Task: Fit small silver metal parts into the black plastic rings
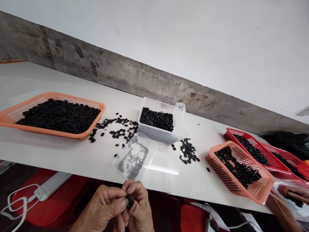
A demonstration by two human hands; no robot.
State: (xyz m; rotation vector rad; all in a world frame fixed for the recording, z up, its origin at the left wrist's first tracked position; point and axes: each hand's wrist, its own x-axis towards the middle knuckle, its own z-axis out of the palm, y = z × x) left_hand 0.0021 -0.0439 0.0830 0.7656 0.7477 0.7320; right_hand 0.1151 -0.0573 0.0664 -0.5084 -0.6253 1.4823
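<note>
My right hand [142, 207] is closed around a small black plastic part [130, 202], held just in front of the table edge. My left hand [103, 206] meets it, thumb and forefinger pinched together against the part. Whatever lies between those left fingertips is too small to make out. Just beyond both hands, a shallow clear tray [151, 151] holds many tiny thin metal pieces. Behind it stands a clear plastic box [154, 133] with a heap of small black parts [156, 118]. Loose black oval pieces [122, 132] are scattered left of the box.
An orange basket [82, 135] of black ovals stands at left. More loose black parts [188, 150] lie right of the box. At right are another orange basket [217, 162], red baskets [228, 133] and another person's hand [295, 193]. A power strip [51, 187] rests on a red stool [55, 209].
</note>
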